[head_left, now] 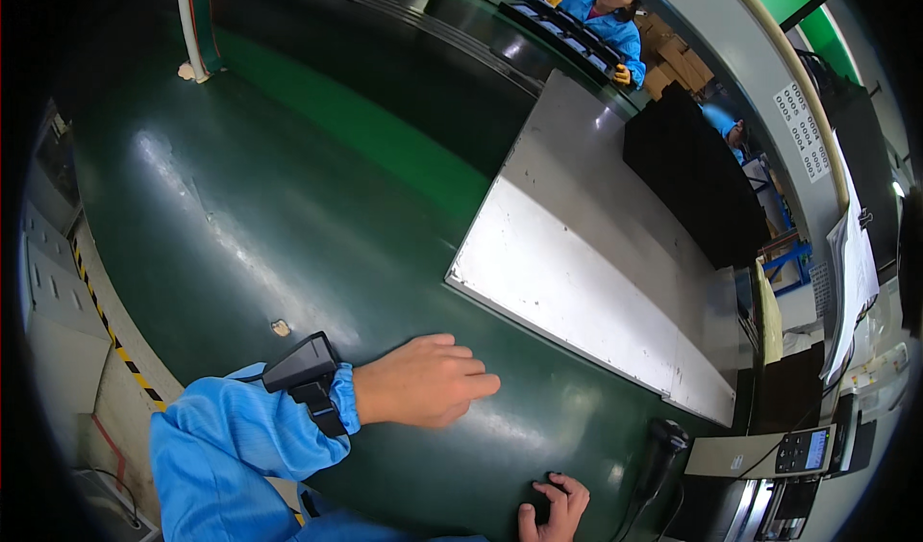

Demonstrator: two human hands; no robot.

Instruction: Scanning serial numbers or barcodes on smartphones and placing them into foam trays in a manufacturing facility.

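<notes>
My left hand rests palm down on the dark green conveyor belt, fingers together and holding nothing. A black device is strapped to its wrist over a blue sleeve. My right hand is at the lower edge, fingers curled against the belt's near rim, with nothing in it. A black handheld scanner stands just right of my right hand. A flat grey metal plate lies across the belt beyond my left hand.
A small keypad unit with a lit screen sits at the lower right. A large black box stands beside the plate. A co-worker in blue with yellow gloves works at the far end. A small scrap lies on the belt.
</notes>
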